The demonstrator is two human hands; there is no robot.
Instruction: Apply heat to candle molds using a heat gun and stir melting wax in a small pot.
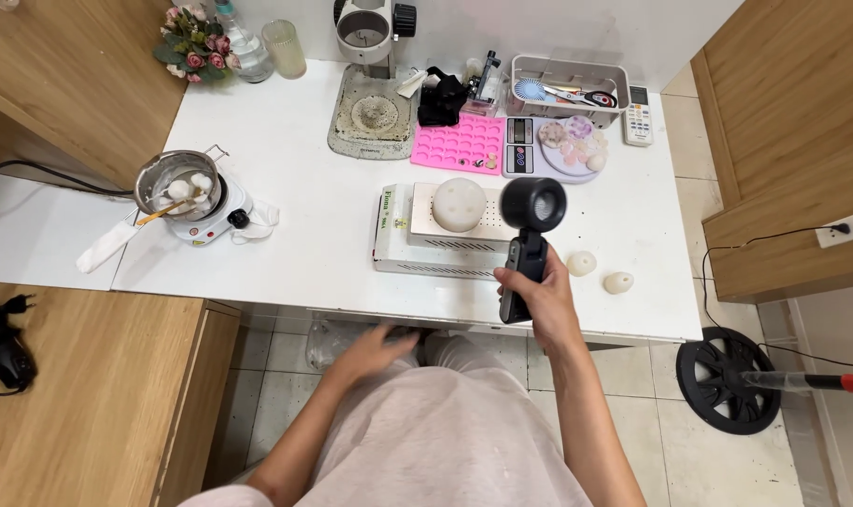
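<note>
Clamped in the right hand (539, 300) is a black heat gun (530, 225), fingers wrapped round its handle, its round head up over the white table (304, 216) near the front edge. Its head sits just beside a pale dome (459, 204) that rests on a white box (422, 235) in the middle of the table. Two small pale lumps (600, 272) lie on the table just right of the gun.

Down below the table edge, the left hand (375, 349) hangs over the person's lap with fingers spread and nothing in it; it looks blurred.

Behind the box lie a pink mould (459, 145), a small scale (520, 145) and a round plate (572, 145) of pale pieces. At the left a metal pot (176, 183) with white lumps in it sits on a small hotplate (215, 221). At the back stand a microscope (370, 38), a tray (567, 89) of tools, a remote (639, 115), a glass (285, 49) and a bunch of flowers (190, 44). On the tiled floor at the right lies a fan (731, 380).
</note>
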